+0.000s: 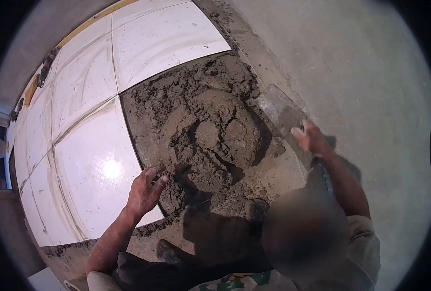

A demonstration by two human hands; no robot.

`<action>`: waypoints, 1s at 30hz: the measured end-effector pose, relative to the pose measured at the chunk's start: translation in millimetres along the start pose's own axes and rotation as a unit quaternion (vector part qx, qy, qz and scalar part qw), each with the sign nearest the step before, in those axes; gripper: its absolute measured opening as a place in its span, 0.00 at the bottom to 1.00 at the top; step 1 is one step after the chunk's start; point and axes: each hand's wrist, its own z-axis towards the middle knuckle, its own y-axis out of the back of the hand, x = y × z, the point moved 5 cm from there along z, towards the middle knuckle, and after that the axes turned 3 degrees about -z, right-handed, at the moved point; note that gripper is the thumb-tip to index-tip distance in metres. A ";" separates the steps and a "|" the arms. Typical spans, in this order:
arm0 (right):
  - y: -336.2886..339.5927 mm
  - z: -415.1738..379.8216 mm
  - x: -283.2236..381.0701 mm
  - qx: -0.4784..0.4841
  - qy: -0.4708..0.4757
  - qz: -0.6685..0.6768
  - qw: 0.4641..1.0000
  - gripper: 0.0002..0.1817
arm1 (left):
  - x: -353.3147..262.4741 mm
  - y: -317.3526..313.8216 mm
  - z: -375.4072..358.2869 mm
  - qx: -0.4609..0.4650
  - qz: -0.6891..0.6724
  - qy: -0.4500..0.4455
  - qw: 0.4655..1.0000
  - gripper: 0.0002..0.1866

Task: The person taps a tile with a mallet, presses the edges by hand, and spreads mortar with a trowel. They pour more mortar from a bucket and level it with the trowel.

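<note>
A heap of wet grey mortar (215, 128) lies in the gap beside the laid white tiles (92, 169). At the near corner of the closest tile is my left hand (147, 186), its thumb and fingers apart, over the edge between tile and mortar. Nothing shows in it. My right hand (311, 139) is closed around a flat rectangular trowel (283, 109), which slants along the right side of the heap next to the wall. The trowel's handle is mostly hidden by the hand, and motion smears both a little.
A thin string (254, 70) runs along the wall side of the mortar. The plain grey wall (366, 72) rises on the right. Small tools (46, 65) and a yellowish block (31, 89) lie at the tiles' far left edge. A blurred round shape (305, 237) covers the lower right.
</note>
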 end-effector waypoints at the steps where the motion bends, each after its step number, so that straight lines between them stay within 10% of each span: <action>1: -15.4 -10.4 -11.4 0.109 -0.094 0.092 0.985 0.26 | -3.3 0.2 1.1 0.001 0.003 0.000 1.000 0.26; 5: -53.2 -73.1 76.1 0.014 -0.028 0.105 0.994 0.24 | -14.7 -7.2 7.5 0.014 0.016 0.016 1.000 0.26; 13: -115.5 -67.6 151.4 0.133 0.013 0.154 0.979 0.26 | -49.2 -24.6 21.0 0.054 0.085 -0.024 0.995 0.26; 30: -63.6 -105.7 126.5 0.291 -0.132 0.507 0.800 0.18 | -23.2 -10.8 8.7 0.001 0.015 -0.005 1.000 0.31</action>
